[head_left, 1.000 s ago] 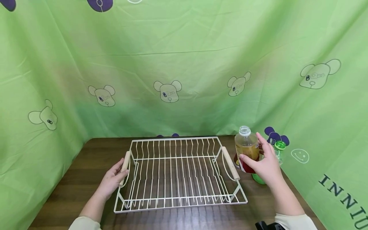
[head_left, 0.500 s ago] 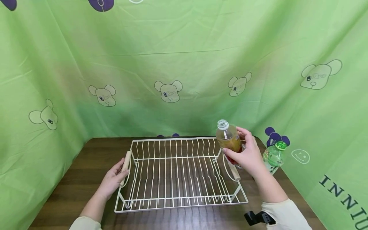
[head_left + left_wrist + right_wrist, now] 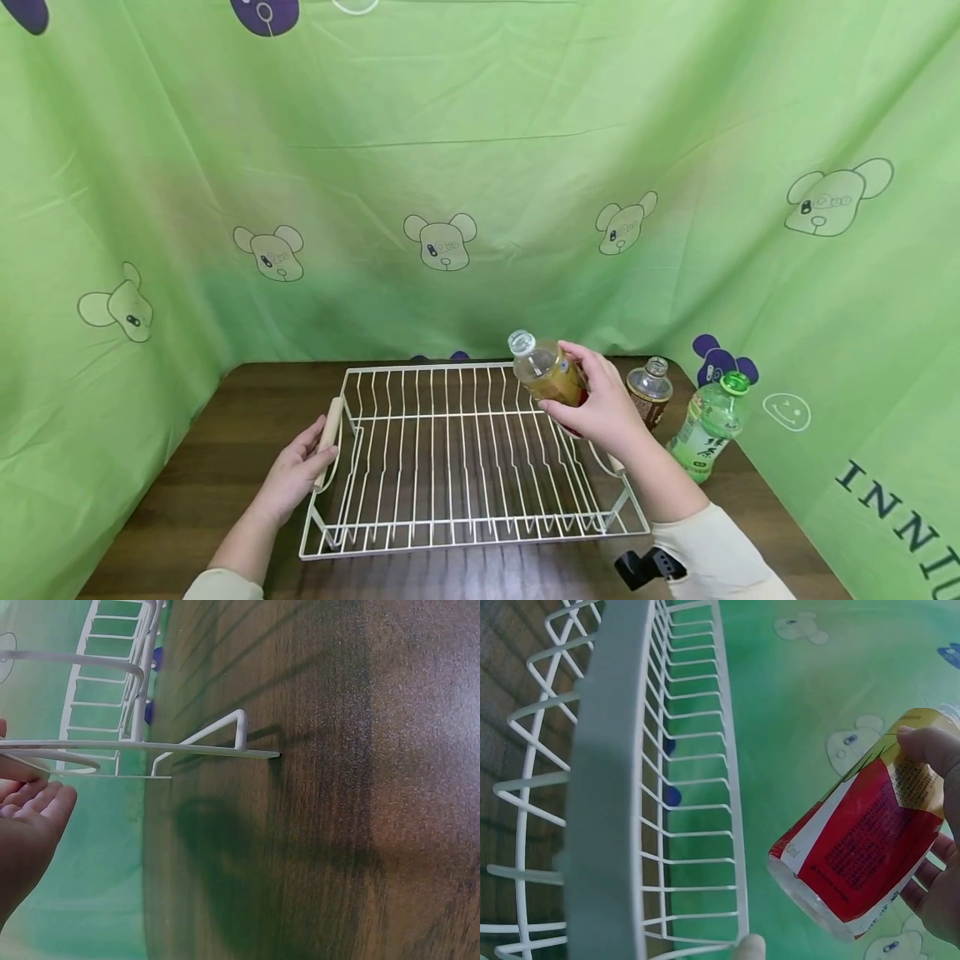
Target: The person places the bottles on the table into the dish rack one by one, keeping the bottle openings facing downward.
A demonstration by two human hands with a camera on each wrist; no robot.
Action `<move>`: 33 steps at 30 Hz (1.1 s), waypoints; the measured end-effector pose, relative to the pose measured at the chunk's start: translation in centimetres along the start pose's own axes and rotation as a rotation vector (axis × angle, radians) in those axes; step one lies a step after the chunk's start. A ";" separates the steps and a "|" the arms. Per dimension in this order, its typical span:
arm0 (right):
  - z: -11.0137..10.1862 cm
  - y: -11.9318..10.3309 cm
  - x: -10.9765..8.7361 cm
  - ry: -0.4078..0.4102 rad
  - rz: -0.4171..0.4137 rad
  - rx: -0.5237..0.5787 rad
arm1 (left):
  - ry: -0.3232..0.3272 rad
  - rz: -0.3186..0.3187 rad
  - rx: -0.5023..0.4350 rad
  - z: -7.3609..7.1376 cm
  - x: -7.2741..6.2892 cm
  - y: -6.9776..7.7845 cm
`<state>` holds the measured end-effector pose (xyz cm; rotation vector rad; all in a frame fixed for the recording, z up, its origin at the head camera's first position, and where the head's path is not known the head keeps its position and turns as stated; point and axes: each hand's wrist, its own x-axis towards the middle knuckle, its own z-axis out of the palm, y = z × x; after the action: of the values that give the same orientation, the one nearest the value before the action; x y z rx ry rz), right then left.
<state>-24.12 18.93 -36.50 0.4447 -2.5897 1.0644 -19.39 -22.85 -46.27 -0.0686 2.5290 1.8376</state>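
My left hand grips the pale wooden handle at the left end of a white wire dish rack. In the left wrist view, the fingers lie under that handle. A clear plastic bottle with a red and yellow label and no cap is held in my right hand, thumb on one side and fingers on the other. It tilts with its neck to the left, above the rack's right part. From the right wrist, the bottle's base shows clear of the wires. The rack's right handle is mostly hidden by the right hand.
A clear bottle with a brown label stands at the back right of the wooden table. Beside it, nearer the right edge, is a green tea bottle. A green printed curtain surrounds the table.
My right hand has carried the red and yellow labelled bottle leftward over the rack, tilting it more. The two bottles behind have come into fuller view. My left hand stays on the handle.
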 end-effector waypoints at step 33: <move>4.7 -2.6 1.4 -0.182 -0.203 -0.111 | -0.152 0.316 0.172 3.6 2.4 9.9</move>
<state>-25.13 13.56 -37.47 0.7907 -2.6716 0.8427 -22.23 -16.46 -38.08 0.4795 2.6978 1.6258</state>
